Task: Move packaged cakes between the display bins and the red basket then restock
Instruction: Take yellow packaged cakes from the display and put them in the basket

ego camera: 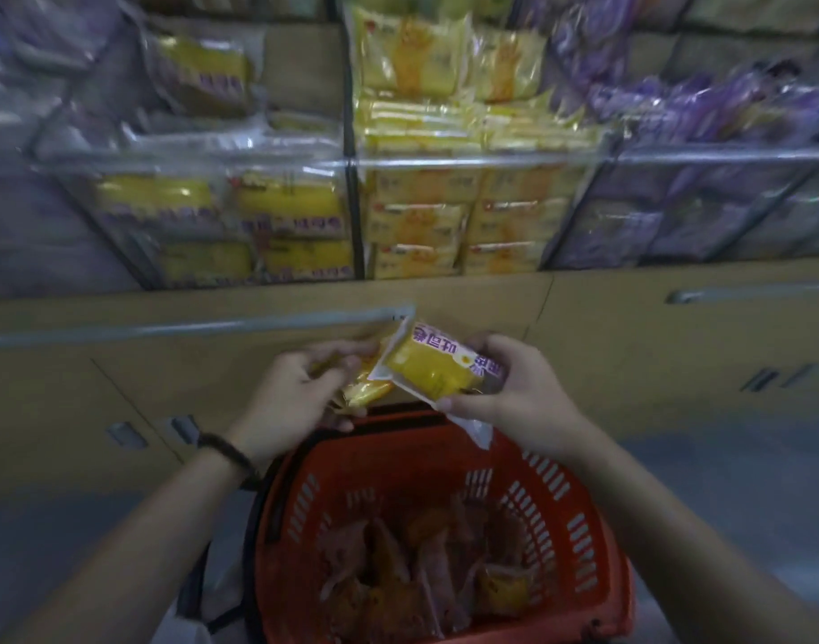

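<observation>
Both full above the red plastic basket (445, 453)
The right hand (514, 402) curls its fingers round a yellow cake in a clear wrapper (431, 364). The left hand (296, 392) grips another shiny yellow pack (366, 388), touching the first.

Tan cabinet doors (630, 364) with long metal handles (746, 292) stand over a grey floor (746, 467); the light is dim.

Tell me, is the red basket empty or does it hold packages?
Not empty. Several wrapped cakes lie at the bottom of the red basket, below its rim.
</observation>
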Available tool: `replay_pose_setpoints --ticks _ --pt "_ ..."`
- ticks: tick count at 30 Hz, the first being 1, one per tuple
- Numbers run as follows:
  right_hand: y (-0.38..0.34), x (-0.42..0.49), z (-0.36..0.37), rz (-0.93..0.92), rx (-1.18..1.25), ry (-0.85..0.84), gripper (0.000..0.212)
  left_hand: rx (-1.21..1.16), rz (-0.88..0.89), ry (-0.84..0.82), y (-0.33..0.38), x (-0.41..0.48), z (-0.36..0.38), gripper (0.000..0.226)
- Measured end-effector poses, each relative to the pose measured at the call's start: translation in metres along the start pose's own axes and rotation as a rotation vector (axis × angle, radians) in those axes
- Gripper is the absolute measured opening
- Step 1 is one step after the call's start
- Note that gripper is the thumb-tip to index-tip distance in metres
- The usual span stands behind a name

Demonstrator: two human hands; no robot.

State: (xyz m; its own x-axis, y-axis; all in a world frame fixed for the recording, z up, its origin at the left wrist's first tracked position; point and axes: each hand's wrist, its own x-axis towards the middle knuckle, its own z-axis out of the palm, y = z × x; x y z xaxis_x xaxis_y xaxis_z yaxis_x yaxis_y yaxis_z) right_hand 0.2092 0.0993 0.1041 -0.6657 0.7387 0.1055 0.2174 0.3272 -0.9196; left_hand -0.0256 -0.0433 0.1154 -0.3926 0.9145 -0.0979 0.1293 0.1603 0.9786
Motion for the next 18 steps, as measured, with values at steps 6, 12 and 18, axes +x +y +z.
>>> replay_pose_setpoints --ticks 6,12,18 --pt "-0.025 -0.003 -0.027 -0.141 0.173 0.134 0.041 0.06 0.287 0.077 0.053 -0.018 0.0 0.034" --pt "-0.046 0.002 -0.044 -0.229 0.528 0.245 0.044 -0.098 0.416 0.15 0.101 -0.011 0.006 0.069" --pt "-0.089 -0.002 -0.029 -0.213 0.935 0.279 0.083 -0.12 0.488 0.225 0.12 -0.002 0.019 0.046"
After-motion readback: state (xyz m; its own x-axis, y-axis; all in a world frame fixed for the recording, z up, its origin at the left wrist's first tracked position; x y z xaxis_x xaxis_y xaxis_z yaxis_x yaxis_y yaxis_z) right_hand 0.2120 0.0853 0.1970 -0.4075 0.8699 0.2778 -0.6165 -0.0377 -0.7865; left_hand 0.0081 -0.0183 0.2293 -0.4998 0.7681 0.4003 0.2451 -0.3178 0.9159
